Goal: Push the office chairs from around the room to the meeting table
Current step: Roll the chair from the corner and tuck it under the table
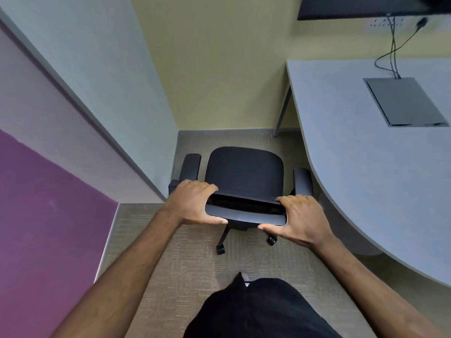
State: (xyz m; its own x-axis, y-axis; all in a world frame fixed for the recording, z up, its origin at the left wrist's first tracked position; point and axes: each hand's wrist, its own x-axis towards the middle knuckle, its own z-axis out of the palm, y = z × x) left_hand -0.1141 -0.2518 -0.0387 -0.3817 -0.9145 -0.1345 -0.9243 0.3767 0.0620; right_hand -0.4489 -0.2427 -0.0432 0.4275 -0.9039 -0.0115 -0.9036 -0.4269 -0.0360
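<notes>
A black office chair [244,174] with armrests and castors stands on the carpet in front of me, its seat facing away toward the far corner. My left hand [192,203] grips the left end of the backrest's top edge. My right hand [301,217] grips the right end of that same edge. The grey meeting table [366,167] with a curved edge lies to the right; the chair's right armrest sits close beside that edge.
A grey wall and a purple wall panel [48,228] close in on the left. A yellow wall stands ahead. A cable box [405,101] with wires sits in the tabletop, and a table leg [283,111] stands near the far corner. Carpet stretches behind the chair.
</notes>
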